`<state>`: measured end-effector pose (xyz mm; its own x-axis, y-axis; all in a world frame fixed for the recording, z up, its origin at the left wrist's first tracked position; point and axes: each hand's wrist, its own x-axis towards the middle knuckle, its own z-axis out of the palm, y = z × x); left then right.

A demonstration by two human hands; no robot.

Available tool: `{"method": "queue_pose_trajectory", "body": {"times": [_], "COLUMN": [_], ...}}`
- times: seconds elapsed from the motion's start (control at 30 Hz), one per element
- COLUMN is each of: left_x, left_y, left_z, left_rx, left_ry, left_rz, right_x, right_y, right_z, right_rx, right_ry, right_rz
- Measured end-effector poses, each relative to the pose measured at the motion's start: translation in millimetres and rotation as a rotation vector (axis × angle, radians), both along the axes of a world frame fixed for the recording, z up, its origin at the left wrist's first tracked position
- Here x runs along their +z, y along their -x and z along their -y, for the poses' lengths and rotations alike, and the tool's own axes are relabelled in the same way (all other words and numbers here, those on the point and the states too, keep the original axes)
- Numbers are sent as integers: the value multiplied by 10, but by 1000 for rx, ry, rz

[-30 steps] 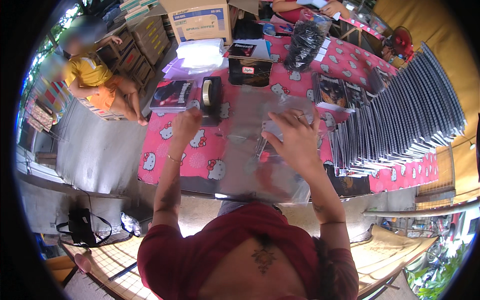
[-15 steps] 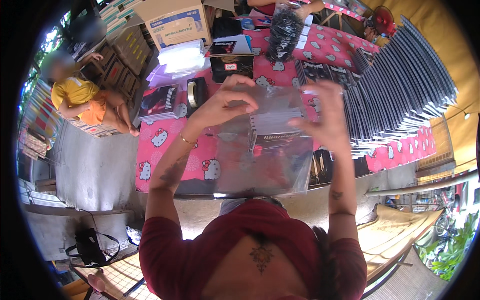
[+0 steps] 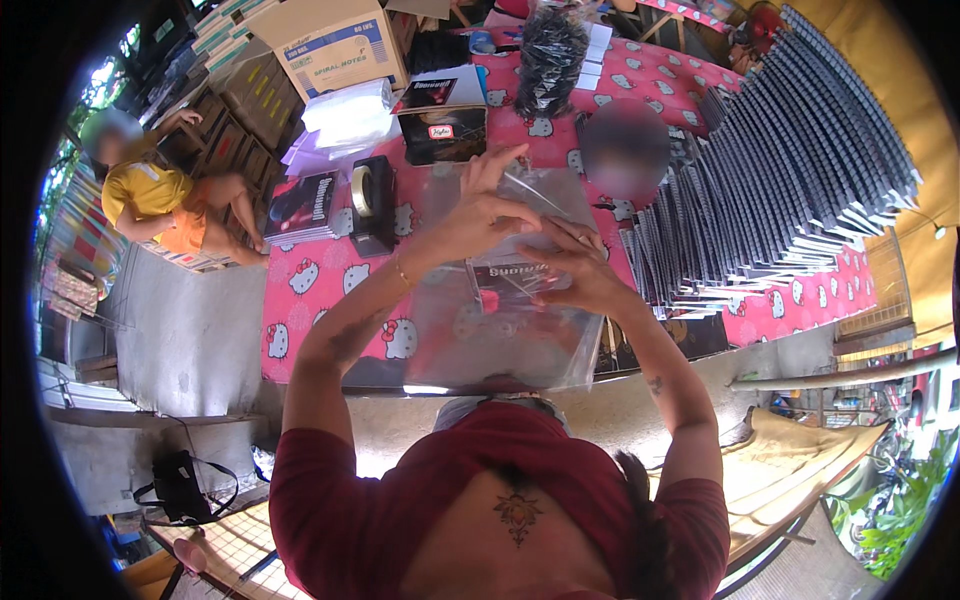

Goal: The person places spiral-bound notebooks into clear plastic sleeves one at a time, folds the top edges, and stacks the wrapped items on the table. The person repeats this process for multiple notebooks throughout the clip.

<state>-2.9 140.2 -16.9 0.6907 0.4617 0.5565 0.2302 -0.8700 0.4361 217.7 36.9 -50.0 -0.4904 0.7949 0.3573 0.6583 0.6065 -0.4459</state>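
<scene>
We see the left hand and right hand, half curled, a notebook beneath them; their hold we cannot tell.

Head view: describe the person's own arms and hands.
The left hand and right hand are ungloved. Dark red sleeves end above the elbows. The left forearm has a bracelet and dark tattoo; the right forearm, a smaller tattoo.

Notebook partly behind right-hand fingers
</scene>
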Motion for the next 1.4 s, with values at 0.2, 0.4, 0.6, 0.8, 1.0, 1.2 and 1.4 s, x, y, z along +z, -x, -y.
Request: {"method": "queue_pose_trajectory", "body": {"times": [0.2, 0.4, 0.6, 0.8, 1.0, 1.2, 1.4], "left_x": [-242, 310, 692, -220, -454, -509, 27], "left_y": [-177, 38, 106, 397, 308, 446, 308], "left_z": [-40, 321, 529, 46, 4, -120, 473], "left_rx": [194, 184, 132, 103, -39, 47, 61], "left_ry": [20, 34, 162, 994, 1049, 1101, 195], "left_rz": [-61, -77, 58, 132, 299, 127, -151], "right_x": [-51, 106, 140, 557, 248, 218, 183], "right_y": [57, -66, 31, 175, -72, -149, -268], "right_z": [14, -361, -974, -845, -1080, -925, -349], "right_rx": [-38, -169, -78, -61, 297, 259, 211], "right_ry": [-96, -127, 346, 229, 708, 716, 278], "right_rz": [-26, -419, -435, -607, -571, -435, -213]}}
